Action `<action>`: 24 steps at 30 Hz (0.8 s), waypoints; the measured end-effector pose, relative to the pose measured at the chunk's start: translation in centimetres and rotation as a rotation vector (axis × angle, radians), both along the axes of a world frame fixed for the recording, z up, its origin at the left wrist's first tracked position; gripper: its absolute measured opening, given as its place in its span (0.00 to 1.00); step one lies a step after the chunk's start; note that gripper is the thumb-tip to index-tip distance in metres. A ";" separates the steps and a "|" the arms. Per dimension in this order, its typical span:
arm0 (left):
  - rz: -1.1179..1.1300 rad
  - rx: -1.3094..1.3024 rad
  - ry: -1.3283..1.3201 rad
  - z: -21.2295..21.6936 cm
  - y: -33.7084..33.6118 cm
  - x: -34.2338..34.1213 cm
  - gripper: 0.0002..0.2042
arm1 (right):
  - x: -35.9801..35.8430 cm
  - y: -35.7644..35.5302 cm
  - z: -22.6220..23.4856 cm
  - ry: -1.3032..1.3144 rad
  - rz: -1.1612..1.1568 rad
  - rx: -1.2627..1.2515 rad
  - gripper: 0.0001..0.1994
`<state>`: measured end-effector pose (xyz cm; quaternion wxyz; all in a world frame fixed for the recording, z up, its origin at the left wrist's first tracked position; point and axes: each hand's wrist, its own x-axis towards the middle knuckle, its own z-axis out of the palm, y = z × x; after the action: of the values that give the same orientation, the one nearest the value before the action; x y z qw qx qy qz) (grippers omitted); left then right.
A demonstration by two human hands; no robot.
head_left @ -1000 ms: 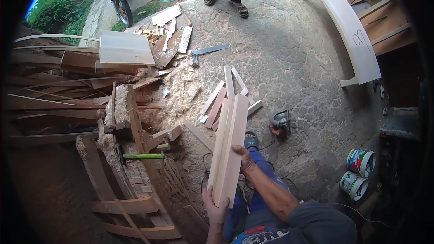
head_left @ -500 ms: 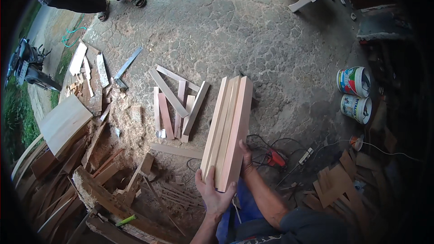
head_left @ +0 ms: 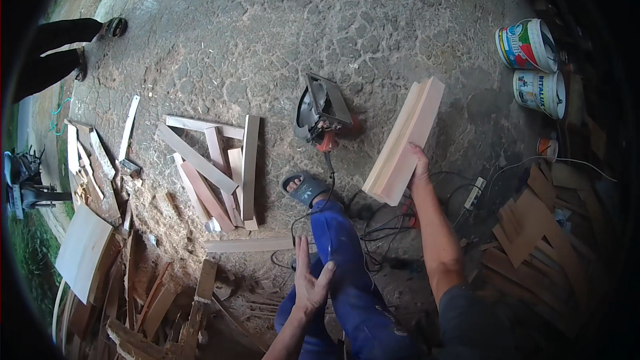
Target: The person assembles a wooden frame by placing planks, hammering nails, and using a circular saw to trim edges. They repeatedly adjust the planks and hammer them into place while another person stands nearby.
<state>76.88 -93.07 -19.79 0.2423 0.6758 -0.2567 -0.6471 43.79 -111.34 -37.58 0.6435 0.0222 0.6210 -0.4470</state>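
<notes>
My right hand [head_left: 420,165] grips a bundle of long pale wooden strips [head_left: 404,139] from its right side, the strips lying flush together at a slant. Its fingers are partly hidden behind the wood. Nothing is in my left hand [head_left: 311,283], which hovers over my blue trousers [head_left: 340,233] with its fingers stretched and thumb apart. Left of the bundle, a circular saw [head_left: 325,110] rests on the ground with its cord running toward my sandalled foot [head_left: 304,189]. Several cut wooden strips [head_left: 200,167] lie crossed in a loose pile further left.
Scrap boards [head_left: 83,253], sawdust [head_left: 167,227] and offcuts cover the left side. Two paint buckets [head_left: 527,45] stand at the far right, above plywood scraps [head_left: 527,233] and a power strip [head_left: 475,193]. Another person's legs [head_left: 60,53] are at the upper left.
My left hand has let go of the bundle and drawn away. My right hand has carried the bundle to the right. The circular saw, hidden before, now shows as the view shifted.
</notes>
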 end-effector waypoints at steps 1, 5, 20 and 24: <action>0.059 0.022 -0.002 -1.3 2.1 1.0 0.46 | -1.6 -0.7 -2.5 -0.005 0.012 -0.008 0.28; 0.177 0.194 -0.095 -5.2 11.3 6.0 0.45 | -3.8 -3.2 -9.9 0.274 0.107 0.096 0.40; 0.195 0.291 -0.289 -1.6 16.5 5.7 0.44 | 2.4 4.5 -12.8 1.157 0.969 0.506 0.68; 0.230 0.312 -0.222 3.9 18.0 3.8 0.44 | 1.9 18.3 -3.5 0.816 1.308 0.501 0.56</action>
<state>80.65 -75.07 -15.89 0.1774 0.7970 -0.0996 -0.5687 45.67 -93.01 -41.11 0.4735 -0.3667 0.7757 0.1991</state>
